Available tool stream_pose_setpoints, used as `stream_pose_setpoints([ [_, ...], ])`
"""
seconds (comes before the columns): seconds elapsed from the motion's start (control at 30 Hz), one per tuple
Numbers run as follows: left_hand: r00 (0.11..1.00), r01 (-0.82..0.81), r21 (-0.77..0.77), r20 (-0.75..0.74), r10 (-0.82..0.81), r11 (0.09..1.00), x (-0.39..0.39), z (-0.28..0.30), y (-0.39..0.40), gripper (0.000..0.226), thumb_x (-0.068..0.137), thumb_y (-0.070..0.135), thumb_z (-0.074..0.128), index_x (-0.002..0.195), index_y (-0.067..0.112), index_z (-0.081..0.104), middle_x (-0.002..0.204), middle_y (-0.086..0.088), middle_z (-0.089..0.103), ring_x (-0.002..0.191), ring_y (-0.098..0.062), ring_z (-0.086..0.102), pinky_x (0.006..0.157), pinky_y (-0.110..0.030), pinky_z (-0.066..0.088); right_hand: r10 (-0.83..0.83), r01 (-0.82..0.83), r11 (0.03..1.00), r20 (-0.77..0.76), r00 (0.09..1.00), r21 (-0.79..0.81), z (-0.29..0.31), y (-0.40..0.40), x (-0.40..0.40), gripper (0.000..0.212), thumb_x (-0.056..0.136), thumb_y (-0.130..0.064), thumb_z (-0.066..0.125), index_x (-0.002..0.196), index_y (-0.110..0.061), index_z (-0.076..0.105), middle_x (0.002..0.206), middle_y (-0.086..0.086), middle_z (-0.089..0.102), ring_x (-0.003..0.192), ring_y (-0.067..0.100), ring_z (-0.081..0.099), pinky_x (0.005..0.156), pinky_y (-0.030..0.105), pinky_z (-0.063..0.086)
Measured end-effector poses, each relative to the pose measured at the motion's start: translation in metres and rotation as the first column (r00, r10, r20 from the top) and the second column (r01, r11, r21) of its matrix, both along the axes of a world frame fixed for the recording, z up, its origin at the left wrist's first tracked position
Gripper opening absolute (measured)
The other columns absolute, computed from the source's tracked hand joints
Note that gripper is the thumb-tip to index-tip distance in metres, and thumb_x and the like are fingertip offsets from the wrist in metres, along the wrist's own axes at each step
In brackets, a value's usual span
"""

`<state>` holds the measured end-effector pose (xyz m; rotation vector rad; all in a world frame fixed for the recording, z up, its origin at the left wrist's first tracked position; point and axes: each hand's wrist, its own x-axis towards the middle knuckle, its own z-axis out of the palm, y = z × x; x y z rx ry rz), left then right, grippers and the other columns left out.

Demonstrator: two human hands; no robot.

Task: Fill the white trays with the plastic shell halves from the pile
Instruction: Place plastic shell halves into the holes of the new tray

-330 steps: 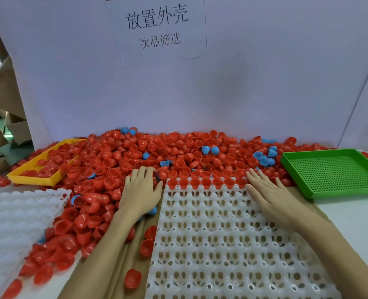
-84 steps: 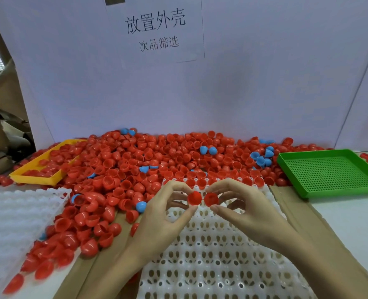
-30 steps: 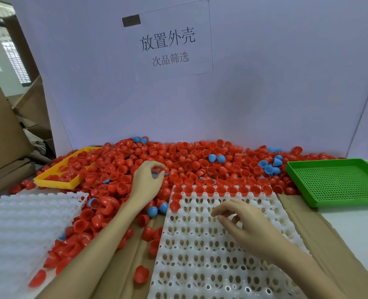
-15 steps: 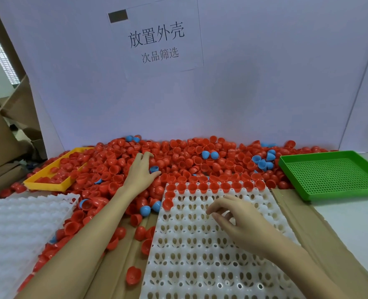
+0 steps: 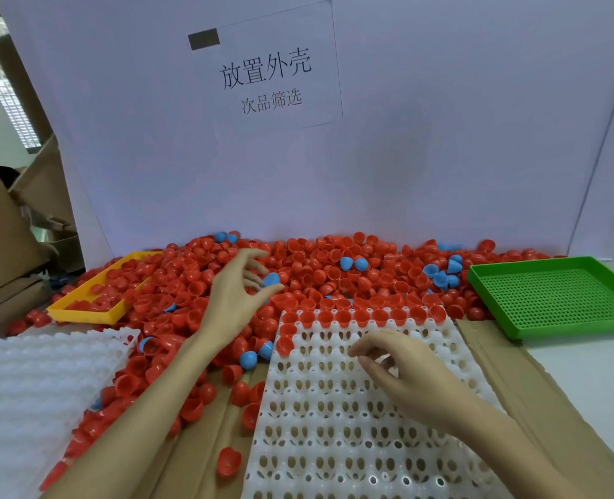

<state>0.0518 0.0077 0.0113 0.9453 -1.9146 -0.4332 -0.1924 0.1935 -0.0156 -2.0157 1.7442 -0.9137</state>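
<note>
Your left hand (image 5: 237, 300) hovered over the pile (image 5: 334, 268) of glossy red shell halves, fingers spread and relaxed, gripping nothing, a blue half (image 5: 271, 279) just beside the thumb. Your right hand (image 5: 402, 369) rested on the white tray (image 5: 334, 426), fingers loosely curled; whether it held anything you couldn't tell. Red halves filled the tray's far row. A yellow tray (image 5: 82, 311) sat half-buried on the left, a perforated green tray (image 5: 557, 297) on the right.

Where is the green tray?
In the head view, the green tray sits on the person's right, at the right end of the pile of red shells, just past the far right corner of the white tray being filled.
</note>
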Motion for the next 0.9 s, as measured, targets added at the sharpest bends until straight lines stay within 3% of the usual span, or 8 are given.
stream_pose_setpoints([
  [0.13, 0.957, 0.283, -0.093, 0.084, -0.276, 0.955, -0.029, -0.016, 0.059, 0.056, 0.086, 0.023, 0.087, 0.135, 0.030, 0.060, 0.110, 0.016, 0.066, 0.103, -0.010, 0.068, 0.089, -0.019, 0.055, -0.024, 0.026, 1.000, 0.188, 0.982, -0.009, 0.001, 0.001, 0.002, 0.033, 0.105, -0.028, 0.059, 0.136, -0.036, 0.056, 0.111, -0.017, 0.070, 0.104, -0.006, 0.065, 0.093, 0.021, 0.056],
  [0.27, 0.908, 0.414, -0.148, 0.139, -0.396, 0.898, -0.045, -0.030, 0.091, 0.058, 0.092, 0.022, 0.082, 0.143, 0.025, 0.056, 0.116, 0.015, 0.065, 0.109, -0.010, 0.066, 0.097, -0.020, 0.051, 0.027, -0.054, 0.998, 0.487, 0.873, 0.040, 0.008, 0.001, 0.004, 0.042, 0.101, -0.031, 0.065, 0.142, -0.026, 0.057, 0.112, -0.006, 0.077, 0.103, 0.011, 0.075, 0.089, 0.033, 0.062],
  [0.4, 0.879, 0.471, -0.100, 0.145, -0.455, 0.877, -0.042, -0.034, 0.097, 0.062, 0.094, 0.023, 0.081, 0.148, 0.028, 0.052, 0.116, 0.014, 0.065, 0.114, -0.013, 0.066, 0.103, -0.024, 0.050, 0.080, -0.121, 0.991, 0.504, 0.860, 0.049, 0.008, 0.002, 0.004, 0.027, 0.096, -0.020, 0.075, 0.123, -0.023, 0.073, 0.110, -0.006, 0.079, 0.099, 0.015, 0.077, 0.089, 0.030, 0.062],
  [0.6, 0.909, 0.412, -0.088, 0.104, -0.403, 0.907, -0.026, -0.029, 0.092, 0.059, 0.093, 0.026, 0.082, 0.145, 0.030, 0.052, 0.138, 0.016, 0.058, 0.134, -0.014, 0.057, 0.112, -0.024, 0.042, 0.014, -0.039, 0.998, 0.488, 0.873, 0.041, 0.011, 0.002, -0.003, 0.027, 0.094, -0.014, 0.078, 0.117, -0.028, 0.074, 0.112, -0.011, 0.078, 0.101, 0.009, 0.075, 0.092, 0.026, 0.060],
  [0.77, 0.904, 0.427, 0.019, 0.022, -0.427, 0.904, -0.019, -0.029, 0.091, 0.036, 0.094, 0.017, 0.080, 0.125, 0.026, 0.065, 0.123, 0.011, 0.070, 0.115, -0.015, 0.069, 0.098, -0.026, 0.054, 0.015, -0.043, 0.998, 0.554, 0.832, 0.038, 0.015, 0.004, -0.005, 0.023, 0.098, -0.019, 0.070, 0.120, -0.026, 0.071, 0.111, -0.007, 0.078, 0.100, 0.013, 0.076, 0.089, 0.026, 0.060],
  [0.9, 0.916, 0.400, 0.013, 0.004, -0.400, 0.916, -0.022, -0.028, 0.098, 0.029, 0.094, 0.025, 0.080, 0.119, 0.029, 0.066, 0.116, 0.011, 0.070, 0.106, -0.017, 0.070, 0.091, -0.024, 0.055, 0.009, -0.048, 0.998, 0.616, 0.788, 0.047, 0.016, 0.004, -0.003, 0.022, 0.104, -0.020, 0.060, 0.123, -0.022, 0.071, 0.114, -0.005, 0.078, 0.101, 0.015, 0.076, 0.090, 0.027, 0.060],
])
